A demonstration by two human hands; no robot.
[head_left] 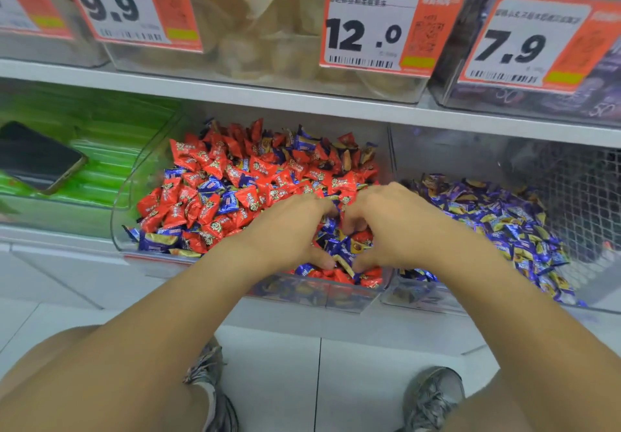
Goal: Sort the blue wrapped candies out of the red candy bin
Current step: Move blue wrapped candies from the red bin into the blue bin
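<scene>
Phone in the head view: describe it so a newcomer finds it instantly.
Start at the lower shelf and go to its leftmost clear bin, the one filled with green packets. The phone lies flat on top of them: a dark slab with a gold edge, the only unwrapped item there.

You had shiny blue foil-wrapped candies (339, 247) heaped at six o'clock in the clear plastic bin of red-wrapped candies (127, 230), others scattered toward nine.

Red foil-wrapped candies (215, 166) with little white-and-green logos fill the clear plastic bin (127, 203), blue-and-gold wrapped candies (228, 202) mixed in. Green packets (100, 149) sit under a black phone (37, 156). Orange-and-white price tags (386, 25) carry black digits and yellow strips.
</scene>
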